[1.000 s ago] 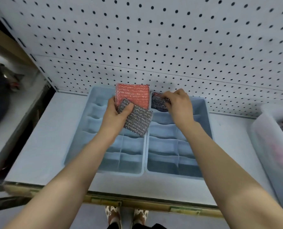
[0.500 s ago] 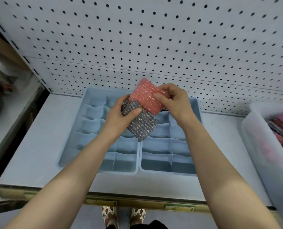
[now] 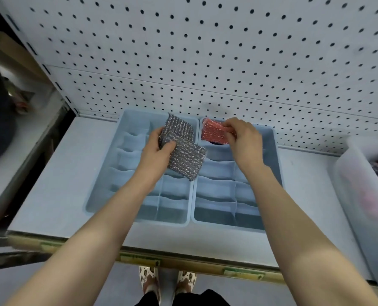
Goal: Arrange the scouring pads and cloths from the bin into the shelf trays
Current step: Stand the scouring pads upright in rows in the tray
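Observation:
Two blue divided trays sit side by side on the shelf, the left tray (image 3: 99, 186) and the right tray (image 3: 272, 164). My left hand (image 3: 155, 151) holds two silver-grey scouring pads (image 3: 184, 160) fanned out above the left tray's back half. My right hand (image 3: 243, 140) pinches a red scouring pad (image 3: 214, 132) at the back-left compartment of the right tray, with a dark pad (image 3: 214, 143) just showing beneath it. A translucent bin (image 3: 355, 191) at the right edge holds more pink and dark pads.
A white pegboard wall (image 3: 205, 51) rises directly behind the trays. The shelf surface (image 3: 57, 177) has bare room left of the trays, and its front edge (image 3: 139, 257) carries label strips. My feet stand on the floor below.
My right hand took the red pad from the stack in my left hand and carried it right and down into the right tray's back compartment. The left hand kept the silver pads.

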`<state>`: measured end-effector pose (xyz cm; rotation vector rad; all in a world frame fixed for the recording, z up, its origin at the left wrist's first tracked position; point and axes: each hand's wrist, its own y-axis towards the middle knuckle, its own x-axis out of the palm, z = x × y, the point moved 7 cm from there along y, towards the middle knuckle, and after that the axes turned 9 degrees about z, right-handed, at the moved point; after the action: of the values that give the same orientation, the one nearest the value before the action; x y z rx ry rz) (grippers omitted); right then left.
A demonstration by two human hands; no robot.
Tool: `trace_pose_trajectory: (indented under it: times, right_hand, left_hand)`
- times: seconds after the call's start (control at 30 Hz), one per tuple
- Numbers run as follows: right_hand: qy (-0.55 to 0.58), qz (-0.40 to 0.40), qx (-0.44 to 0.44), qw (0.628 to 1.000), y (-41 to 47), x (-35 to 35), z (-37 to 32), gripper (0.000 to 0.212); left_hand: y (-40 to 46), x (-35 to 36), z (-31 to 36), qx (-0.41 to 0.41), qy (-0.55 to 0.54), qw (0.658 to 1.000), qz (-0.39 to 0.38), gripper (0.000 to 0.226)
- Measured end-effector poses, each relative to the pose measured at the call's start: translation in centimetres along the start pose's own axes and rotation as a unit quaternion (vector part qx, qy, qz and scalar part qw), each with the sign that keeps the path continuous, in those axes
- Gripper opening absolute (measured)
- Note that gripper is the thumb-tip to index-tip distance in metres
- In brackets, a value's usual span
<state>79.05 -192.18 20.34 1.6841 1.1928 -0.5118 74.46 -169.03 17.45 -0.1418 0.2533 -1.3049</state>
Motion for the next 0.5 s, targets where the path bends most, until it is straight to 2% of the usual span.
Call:
trace_pose_trajectory:
  times: [0.13, 0.23, 0.3, 0.37, 0.4, 0.43, 0.5]
  right_hand:
    - [-0.075, -0.030, -0.036, 0.996, -1.1, 2.7, 0.4, 0.020]
    - [-0.114, -0.052, -0.023, 0.992, -1.0, 3.1, 0.4, 0.024]
    - [-0.097, -0.010, -0.021, 0.995, -0.7, 2.0, -0.7, 0.027]
    - [0.020, 0.036, 0.021, 0.999, -1.2, -0.2, -2.7, 0.018]
    - [0.104, 0.007, 0.067, 0.992, -1.5, -0.6, -3.4, 0.021]
    - [0.179, -0.058, 0.115, 0.975, -2.1, -0.2, -4.0, 0.024]
    - [0.281, -0.173, 0.161, 0.930, -3.7, 0.5, -5.5, 0.013]
  left_hand:
    - [-0.3, -0.2, 0.2, -0.003, -0.023, 1.000, 0.003, 0.038]
    - [-0.5, -0.1, 0.5, -0.003, -0.041, 0.999, 0.006, 0.034]
    - [-0.6, 0.0, 0.5, -0.008, -0.053, 0.999, 0.006, 0.034]
    - [-0.7, 0.1, 0.5, -0.011, -0.058, 0.998, 0.007, 0.034]
    - [-0.7, 0.1, 0.6, -0.011, -0.061, 0.998, 0.009, 0.036]
    - [-0.8, 0.2, 0.6, -0.012, -0.066, 0.998, 0.012, 0.037]
    - [-0.9, 0.5, 0.8, -0.010, -0.079, 0.997, 0.016, 0.036]
